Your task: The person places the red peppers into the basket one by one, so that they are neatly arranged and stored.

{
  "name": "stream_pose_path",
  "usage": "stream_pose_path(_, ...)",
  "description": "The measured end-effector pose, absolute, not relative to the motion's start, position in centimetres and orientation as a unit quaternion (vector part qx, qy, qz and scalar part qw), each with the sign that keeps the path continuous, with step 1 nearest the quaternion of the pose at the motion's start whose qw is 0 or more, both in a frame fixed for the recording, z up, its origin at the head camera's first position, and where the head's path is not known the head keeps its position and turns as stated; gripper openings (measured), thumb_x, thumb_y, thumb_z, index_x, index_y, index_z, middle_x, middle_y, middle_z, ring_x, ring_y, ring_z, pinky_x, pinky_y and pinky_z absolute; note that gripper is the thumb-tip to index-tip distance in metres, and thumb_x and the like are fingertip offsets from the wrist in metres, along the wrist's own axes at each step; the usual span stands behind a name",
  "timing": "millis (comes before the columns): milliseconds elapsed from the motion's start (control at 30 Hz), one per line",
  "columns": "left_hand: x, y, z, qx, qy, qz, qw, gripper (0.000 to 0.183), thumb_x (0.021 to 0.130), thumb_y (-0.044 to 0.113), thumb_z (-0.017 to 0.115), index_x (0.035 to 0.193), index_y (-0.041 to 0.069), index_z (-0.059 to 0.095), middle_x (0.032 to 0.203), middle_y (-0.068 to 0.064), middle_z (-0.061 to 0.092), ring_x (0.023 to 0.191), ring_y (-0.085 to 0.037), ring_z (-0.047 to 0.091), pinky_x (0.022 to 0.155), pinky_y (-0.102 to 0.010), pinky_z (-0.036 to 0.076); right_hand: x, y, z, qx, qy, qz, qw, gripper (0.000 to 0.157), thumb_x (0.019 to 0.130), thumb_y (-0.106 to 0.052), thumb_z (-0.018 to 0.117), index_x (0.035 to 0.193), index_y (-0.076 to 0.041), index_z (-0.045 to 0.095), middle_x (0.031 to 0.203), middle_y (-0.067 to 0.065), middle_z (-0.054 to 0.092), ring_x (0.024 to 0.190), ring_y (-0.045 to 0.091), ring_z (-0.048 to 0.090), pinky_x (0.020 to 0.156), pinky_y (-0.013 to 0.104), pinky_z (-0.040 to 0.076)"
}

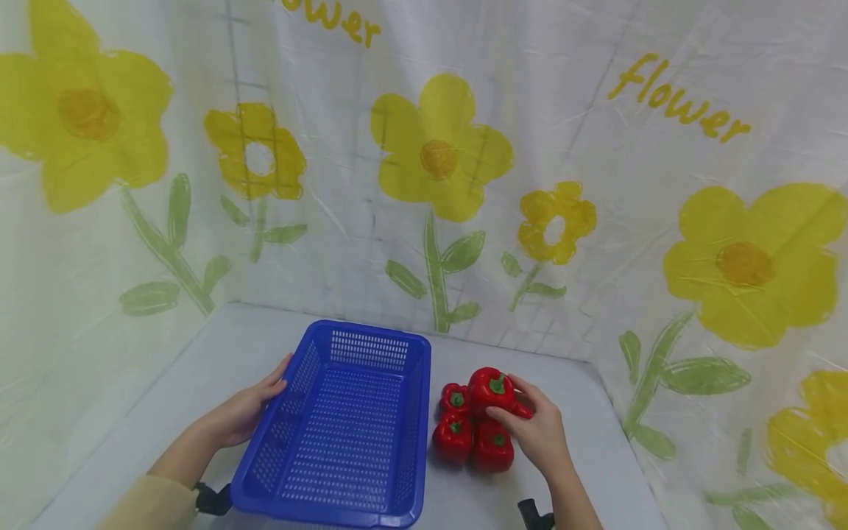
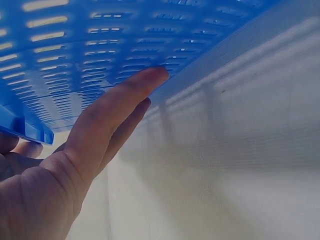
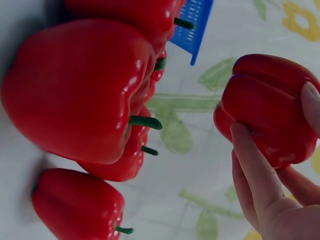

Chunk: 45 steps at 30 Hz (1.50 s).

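A blue plastic basket (image 1: 358, 434) with slotted walls stands on the white table, with nothing in it. My left hand (image 1: 245, 412) grips its left side; in the left wrist view, fingertips (image 2: 30, 148) lie at the rim while other fingers stretch along the slotted wall. My right hand (image 1: 539, 430) holds a red bell pepper (image 3: 270, 110) between thumb and fingers, raised above the other peppers. Those red bell peppers (image 1: 492, 447) with green stems sit close together right of the basket. The held pepper and hand partly hide one at the back.
A white curtain (image 1: 331, 243) with yellow flowers hangs behind and beside the table (image 1: 232, 346). Black wrist mounts (image 1: 213, 500) show near both wrists; the left one is close to the basket's near corner.
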State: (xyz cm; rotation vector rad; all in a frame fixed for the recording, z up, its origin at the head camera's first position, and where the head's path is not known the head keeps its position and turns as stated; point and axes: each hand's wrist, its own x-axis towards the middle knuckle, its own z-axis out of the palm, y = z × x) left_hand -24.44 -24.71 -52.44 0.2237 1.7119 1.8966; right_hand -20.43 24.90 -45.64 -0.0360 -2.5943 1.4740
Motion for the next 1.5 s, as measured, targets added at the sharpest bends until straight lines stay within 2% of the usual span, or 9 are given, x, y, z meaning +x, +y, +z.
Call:
stream_pose_path(267, -24.5, -24.6, -52.4, 0.079, 0.635, 0.714, 0.285, 0.065, 0.111, 0.040, 0.025, 0.156, 0.042, -0.022, 0.166, -0.015, -0.025, 0.152, -0.052, -0.002, 0.118, -0.066, 0.024, -21.1, 24.3, -45.5, -0.003, -0.868, 0.490, 0.082, 0.075, 0.076, -0.043, 0.087, 0.142, -0.022, 0.057, 0.139, 0.008, 0.061, 0.125, 0.033, 0.061, 0.088, 0.045, 0.060)
stream_pose_path(500, -24.6, -24.5, -53.1, 0.119, 0.622, 0.714, 0.298, 0.063, 0.112, 0.039, 0.020, 0.154, 0.039, -0.027, 0.166, -0.015, -0.024, 0.153, -0.044, 0.013, 0.116, -0.049, 0.036, -21.1, 24.2, -45.0, -0.002, -0.872, 0.483, 0.082, 0.073, 0.076, -0.040, 0.088, 0.140, -0.022, 0.059, 0.136, 0.008, 0.063, 0.123, 0.032, 0.062, 0.084, 0.044, 0.061)
stream_pose_path(733, -24.6, -24.5, -52.7, 0.112, 0.635, 0.709, 0.286, 0.063, 0.112, 0.039, 0.021, 0.155, 0.039, -0.026, 0.166, -0.016, -0.025, 0.153, -0.051, 0.003, 0.118, -0.061, 0.029, -21.8, 23.7, -44.8, 0.015, -0.873, 0.479, 0.093, 0.072, 0.077, -0.040, 0.088, 0.140, -0.021, 0.059, 0.137, 0.007, 0.062, 0.123, 0.032, 0.061, 0.085, 0.043, 0.061)
stream_pose_path(967, -24.8, -24.5, -52.3, 0.108, 0.639, 0.709, 0.279, 0.063, 0.112, 0.040, 0.022, 0.155, 0.040, -0.024, 0.167, -0.017, -0.022, 0.152, -0.052, 0.006, 0.117, -0.062, 0.029, -22.6, 23.1, -44.4, 0.018, -0.872, 0.481, 0.092, 0.071, 0.078, -0.042, 0.087, 0.140, -0.024, 0.059, 0.138, 0.004, 0.062, 0.126, 0.030, 0.060, 0.088, 0.046, 0.060)
stream_pose_path(1167, -24.7, -24.5, -52.6, 0.107, 0.630, 0.714, 0.287, 0.064, 0.112, 0.038, 0.022, 0.155, 0.039, -0.025, 0.165, -0.015, -0.029, 0.152, -0.051, -0.007, 0.119, -0.066, 0.021, -22.8, 22.6, -44.5, 0.025, -0.870, 0.485, 0.089, 0.073, 0.077, -0.042, 0.087, 0.142, -0.024, 0.058, 0.139, 0.004, 0.061, 0.127, 0.030, 0.060, 0.091, 0.048, 0.059)
stream_pose_path(1233, -24.5, -24.5, -52.8, 0.109, 0.625, 0.714, 0.295, 0.063, 0.112, 0.038, 0.020, 0.154, 0.038, -0.027, 0.164, -0.017, -0.031, 0.151, -0.052, -0.005, 0.118, -0.065, 0.025, -22.7, 22.5, -44.7, 0.022, -0.868, 0.488, 0.083, 0.074, 0.077, -0.042, 0.088, 0.142, -0.024, 0.058, 0.139, 0.003, 0.061, 0.126, 0.029, 0.060, 0.090, 0.047, 0.059)
stream_pose_path(1333, -24.3, -24.7, -52.9, 0.115, 0.623, 0.714, 0.299, 0.063, 0.112, 0.038, 0.019, 0.153, 0.037, -0.028, 0.163, -0.021, -0.028, 0.152, -0.052, 0.009, 0.116, -0.061, 0.034, -22.6, 22.1, -44.8, 0.025, -0.864, 0.496, 0.085, 0.074, 0.076, -0.041, 0.088, 0.141, -0.022, 0.059, 0.139, 0.004, 0.062, 0.126, 0.030, 0.061, 0.088, 0.045, 0.060)
stream_pose_path(1400, -24.3, -24.8, -53.0, 0.114, 0.622, 0.716, 0.296, 0.063, 0.112, 0.039, 0.019, 0.154, 0.037, -0.027, 0.164, -0.022, -0.025, 0.150, -0.048, 0.020, 0.114, -0.058, 0.038, -22.7, 21.9, -44.8, 0.032, -0.863, 0.495, 0.091, 0.073, 0.076, -0.041, 0.088, 0.141, -0.022, 0.059, 0.138, 0.004, 0.062, 0.125, 0.030, 0.061, 0.089, 0.045, 0.060)
stream_pose_path(1500, -24.5, -24.9, -52.9, 0.113, 0.624, 0.716, 0.292, 0.063, 0.112, 0.039, 0.020, 0.154, 0.038, -0.026, 0.165, -0.023, -0.021, 0.149, -0.042, 0.029, 0.113, -0.056, 0.039, -22.9, 21.5, -44.7, 0.037, -0.865, 0.490, 0.097, 0.073, 0.076, -0.042, 0.088, 0.141, -0.024, 0.060, 0.138, 0.003, 0.063, 0.124, 0.028, 0.062, 0.089, 0.044, 0.060)
